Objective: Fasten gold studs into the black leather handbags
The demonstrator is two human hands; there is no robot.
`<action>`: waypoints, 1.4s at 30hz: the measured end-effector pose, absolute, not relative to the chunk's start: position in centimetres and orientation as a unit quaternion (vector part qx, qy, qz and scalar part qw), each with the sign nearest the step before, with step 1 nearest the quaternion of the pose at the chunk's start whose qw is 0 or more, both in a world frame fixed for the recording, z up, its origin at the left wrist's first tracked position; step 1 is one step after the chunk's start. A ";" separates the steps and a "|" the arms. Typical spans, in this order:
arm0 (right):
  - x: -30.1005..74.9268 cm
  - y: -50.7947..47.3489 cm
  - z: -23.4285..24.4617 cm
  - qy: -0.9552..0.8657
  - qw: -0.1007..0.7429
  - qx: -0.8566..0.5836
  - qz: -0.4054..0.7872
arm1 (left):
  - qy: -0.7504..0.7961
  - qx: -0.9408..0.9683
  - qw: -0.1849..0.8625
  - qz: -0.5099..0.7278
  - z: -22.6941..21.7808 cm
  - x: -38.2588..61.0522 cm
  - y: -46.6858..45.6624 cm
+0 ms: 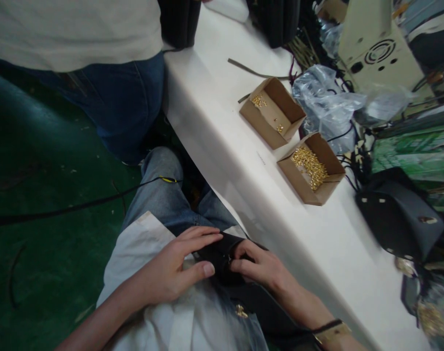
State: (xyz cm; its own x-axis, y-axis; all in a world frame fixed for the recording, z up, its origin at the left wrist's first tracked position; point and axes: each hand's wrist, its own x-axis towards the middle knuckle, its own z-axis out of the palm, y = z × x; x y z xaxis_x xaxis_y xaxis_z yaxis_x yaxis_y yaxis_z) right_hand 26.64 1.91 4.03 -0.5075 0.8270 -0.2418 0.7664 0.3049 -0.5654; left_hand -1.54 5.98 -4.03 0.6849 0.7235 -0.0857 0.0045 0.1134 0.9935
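Note:
A black bag (pixel 260 300) lies across the lap, on a white apron and jeans, with a gold clasp (pixel 241 311) near its lower side. My left hand (pixel 174 268) holds the bag's upper end, with fairly straight fingers along the far side and the thumb on the near side. My right hand (pixel 260 265) reaches over the bag from the other side, its fingers curled and pinched at the bag's opening. A small shiny metal piece (pixel 230 260) shows at those fingertips; its exact kind is too small to make out.
On the white table (pixel 222 126) stand a cardboard box (pixel 262 122) with a few gold fittings and another box (pixel 298 180) holding many. Clear plastic bags (pixel 324 102) and another black bag (pixel 397 214) lie behind. A person in jeans (pixel 130 102) stands at the upper left.

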 end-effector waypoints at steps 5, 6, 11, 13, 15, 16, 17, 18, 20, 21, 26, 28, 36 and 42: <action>26.1 1.5 3.4 -0.869 0.093 -0.418 0.249 | 0.294 0.624 0.683 0.240 -3.8 -1.8 6.3; 26.0 1.3 3.3 -0.869 0.115 -0.418 0.240 | 0.293 0.627 0.681 0.238 -3.7 -1.7 6.3; 26.0 -0.4 2.9 -0.855 0.164 -0.432 0.236 | 0.338 0.619 0.650 0.283 -3.8 -0.4 5.6; 25.9 -0.6 2.7 -0.864 0.180 -0.420 0.209 | 0.353 0.618 0.623 0.326 -4.2 0.2 5.1; 25.6 -0.6 2.5 -0.863 0.198 -0.425 0.190 | 0.333 0.639 0.589 0.367 -4.4 0.6 4.7; 25.5 -0.4 2.3 -0.857 0.207 -0.433 0.186 | 0.317 0.652 0.574 0.381 -4.4 0.6 4.5; 25.3 -0.3 2.2 -0.849 0.218 -0.444 0.187 | 0.302 0.664 0.564 0.388 -4.3 0.6 4.4; 25.2 -0.1 2.1 -0.839 0.232 -0.455 0.188 | 0.291 0.673 0.558 0.388 -4.2 0.5 4.4; 25.0 0.3 2.0 -0.825 0.257 -0.465 0.194 | 0.286 0.679 0.564 0.372 -3.8 0.2 4.5; 25.0 0.5 2.0 -0.821 0.267 -0.465 0.194 | 0.287 0.677 0.573 0.361 -3.5 0.2 4.7; 25.5 1.1 2.2 -0.816 0.255 -0.479 0.202 | 0.314 0.599 0.643 0.360 -2.3 0.8 5.7; 25.7 1.1 1.9 -0.827 0.259 -0.461 0.192 | 0.328 0.553 0.673 0.366 -1.9 1.3 6.4; 25.9 0.7 -0.2 -0.739 0.349 -0.546 0.184 | 0.330 0.588 0.650 0.350 -1.5 1.9 7.2; 26.4 1.2 0.2 -0.767 0.343 -0.496 0.219 | 0.331 0.598 0.628 0.372 -1.9 2.2 6.6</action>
State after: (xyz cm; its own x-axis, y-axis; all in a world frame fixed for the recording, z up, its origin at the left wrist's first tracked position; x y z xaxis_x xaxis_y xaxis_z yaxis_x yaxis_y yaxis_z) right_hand 26.43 1.23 0.20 -0.2720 0.9115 0.3086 0.6103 0.4113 -0.6770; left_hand 2.16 6.57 -1.88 0.5034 0.8636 0.0288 -0.0720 0.0087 0.9974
